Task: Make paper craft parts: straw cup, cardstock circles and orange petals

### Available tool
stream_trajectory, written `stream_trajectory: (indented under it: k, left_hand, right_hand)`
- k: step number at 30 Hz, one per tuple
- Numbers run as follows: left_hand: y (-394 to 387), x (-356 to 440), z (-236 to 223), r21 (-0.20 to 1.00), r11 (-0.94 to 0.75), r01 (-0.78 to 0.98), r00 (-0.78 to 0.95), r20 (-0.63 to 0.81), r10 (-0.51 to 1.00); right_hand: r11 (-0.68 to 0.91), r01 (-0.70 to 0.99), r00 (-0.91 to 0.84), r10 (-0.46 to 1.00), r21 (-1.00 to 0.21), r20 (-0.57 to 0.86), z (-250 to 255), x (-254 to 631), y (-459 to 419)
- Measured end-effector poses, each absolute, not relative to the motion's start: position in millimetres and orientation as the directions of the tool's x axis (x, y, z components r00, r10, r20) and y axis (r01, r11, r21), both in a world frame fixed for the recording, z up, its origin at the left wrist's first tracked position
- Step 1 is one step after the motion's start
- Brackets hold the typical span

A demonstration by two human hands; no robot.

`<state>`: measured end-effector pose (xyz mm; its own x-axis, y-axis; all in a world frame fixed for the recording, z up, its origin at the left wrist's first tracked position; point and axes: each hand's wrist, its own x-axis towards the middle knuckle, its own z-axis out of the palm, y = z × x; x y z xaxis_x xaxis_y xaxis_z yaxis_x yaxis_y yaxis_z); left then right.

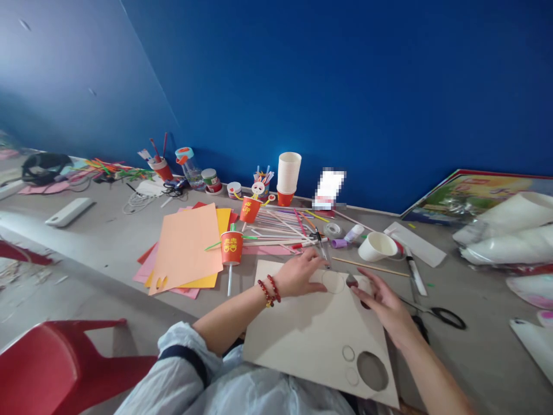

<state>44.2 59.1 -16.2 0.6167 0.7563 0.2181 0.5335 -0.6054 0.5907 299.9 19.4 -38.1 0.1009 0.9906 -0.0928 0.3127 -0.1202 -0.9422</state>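
Note:
A beige cardboard sheet (319, 334) lies in front of me, with a large round hole (372, 370) and two small traced circles near its close corner. A cardboard disc (333, 282) sits at its far edge. My left hand (300, 272), with a red bead bracelet on the wrist, rests flat on the sheet just left of the disc, fingers stretched out. My right hand (384, 302) lies on the sheet to the right of the disc, fingers spread. A small dark thing (352, 281) shows by its fingertips; I cannot make out what it is.
Coloured paper sheets (185, 248), red paper cups (232, 246), straws (280, 226) and a white cup stack (288, 172) lie beyond the sheet. A tipped white cup (377, 246), a marker (415, 274) and scissors (440, 314) are to the right. A red chair (56, 363) stands at lower left.

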Motion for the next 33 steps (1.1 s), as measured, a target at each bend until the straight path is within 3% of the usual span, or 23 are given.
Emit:
stream_trajectory:
  k: [3, 11, 15, 19, 25, 33]
  left_hand:
    - [60.5, 43.1, -17.3, 0.59, -0.623, 0.513, 0.639, 0.222, 0.736]
    - [62.3, 38.7, -11.7, 0.575, -0.615, 0.54, 0.656, 0.17, 0.735]
    - [62.4, 38.5, -6.3, 0.579, -0.601, 0.551, 0.62, 0.199, 0.759]
    - [61.6, 38.3, -2.0, 0.553, -0.603, 0.575, 0.615, 0.194, 0.764]
    - [61.4, 31.6, -1.0, 0.554, -0.529, 0.644, 0.563, 0.126, 0.817]
    - [63.8, 31.0, -1.1, 0.577, -0.528, 0.624, 0.557, 0.146, 0.818]
  right_hand:
    - [-0.182, 0.182, 0.087, 0.982, -0.966, -0.169, -31.3, 297.0, 19.2]
    - [-0.13, 0.088, 0.136, 0.984, -0.988, -0.117, -10.6, 290.9, 21.3]
    - [-0.229, 0.016, 0.047, 0.972, -0.973, -0.228, -13.1, 292.1, 18.8]
    - [-0.273, 0.053, -0.012, 0.962, -0.96, -0.274, -19.4, 295.0, 18.7]
    - [-0.171, 0.108, -0.001, 0.985, -0.979, -0.172, -22.4, 294.3, 20.4]
    - [-0.049, 0.214, 0.012, 0.999, -0.976, -0.048, -21.6, 295.2, 22.1]
